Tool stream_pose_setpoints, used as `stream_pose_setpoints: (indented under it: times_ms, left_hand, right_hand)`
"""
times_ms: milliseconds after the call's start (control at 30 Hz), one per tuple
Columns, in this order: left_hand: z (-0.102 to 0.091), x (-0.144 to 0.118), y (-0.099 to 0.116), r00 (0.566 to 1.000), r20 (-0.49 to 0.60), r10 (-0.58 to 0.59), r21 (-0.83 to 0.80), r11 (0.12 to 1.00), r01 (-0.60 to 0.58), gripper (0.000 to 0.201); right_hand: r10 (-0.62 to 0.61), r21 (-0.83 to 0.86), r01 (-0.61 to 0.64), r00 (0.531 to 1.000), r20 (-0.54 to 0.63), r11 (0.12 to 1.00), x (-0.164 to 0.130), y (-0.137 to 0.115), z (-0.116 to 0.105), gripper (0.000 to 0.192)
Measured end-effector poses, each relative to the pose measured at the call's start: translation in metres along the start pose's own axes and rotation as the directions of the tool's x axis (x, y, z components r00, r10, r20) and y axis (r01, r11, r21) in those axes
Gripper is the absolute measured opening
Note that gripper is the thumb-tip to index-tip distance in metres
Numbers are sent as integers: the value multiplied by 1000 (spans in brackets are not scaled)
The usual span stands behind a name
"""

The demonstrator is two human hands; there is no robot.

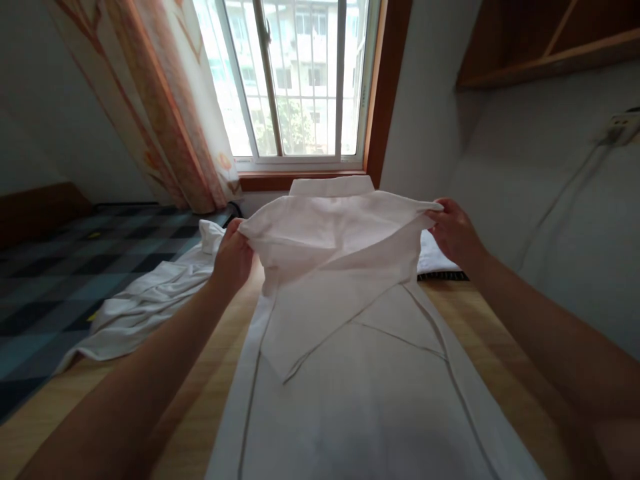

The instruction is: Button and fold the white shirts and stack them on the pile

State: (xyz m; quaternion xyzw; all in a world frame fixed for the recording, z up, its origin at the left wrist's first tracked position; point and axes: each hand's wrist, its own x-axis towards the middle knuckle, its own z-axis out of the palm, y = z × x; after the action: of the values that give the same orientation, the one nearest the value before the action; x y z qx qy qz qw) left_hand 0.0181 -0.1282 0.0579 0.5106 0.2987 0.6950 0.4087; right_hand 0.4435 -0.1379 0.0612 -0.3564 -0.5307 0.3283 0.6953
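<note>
A white shirt [340,233] with a stand-up collar [333,187] is stretched between my two hands. My left hand [234,257] pinches it at the left shoulder corner, fingers closed on the cloth. At the opposite shoulder, my right hand [453,230] grips the other corner in the same way. The upper part is lifted towards the window, while the lower part runs down over the table towards me. Folded layers with slanting edges cross its middle, and long side edges are turned in.
The shirt lies over a light wooden table [210,360]. Left of it, a crumpled white garment [150,287] overlaps a checked bed cover [45,267]. Behind my right hand lies a folded white item [435,257]. Beyond are a curtain [175,113] and a window [300,87].
</note>
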Motion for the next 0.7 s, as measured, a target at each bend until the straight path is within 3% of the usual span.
stream_pose_setpoints:
  times_ms: [133, 267, 367, 467, 533, 633, 700]
  left_hand:
    - [-29, -45, 29, 991, 37, -128, -25, 991, 129, 17]
    - [-56, -94, 51, 971, 79, -224, 233, 952, 201, 23]
    - [-75, -131, 65, 924, 235, -302, 399, 897, 192, 25]
    - [-89, -167, 77, 837, 368, -405, 539, 826, 163, 24]
    - [-92, -188, 82, 791, 386, -475, 617, 770, 161, 24]
    - [-93, -212, 84, 780, 358, -514, 680, 716, 159, 28]
    - [-95, -220, 83, 768, 369, -524, 690, 708, 151, 28]
  right_hand:
    - [30, -7, -30, 999, -42, 1000, -51, -26, -26, 33]
    - [150, -228, -168, 984, -96, 959, -110, -45, -50, 31]
    - [269, -440, -225, 962, 38, 869, -157, -55, -69, 24]
    - [383, -600, -215, 909, 165, 771, -200, -57, -88, 28]
    - [426, -655, -225, 890, 164, 721, -224, -54, -97, 33]
    - [470, -681, -247, 868, 160, 689, -248, -53, -100, 34]
    - [504, -693, -221, 832, 233, 687, -256, -58, -98, 31]
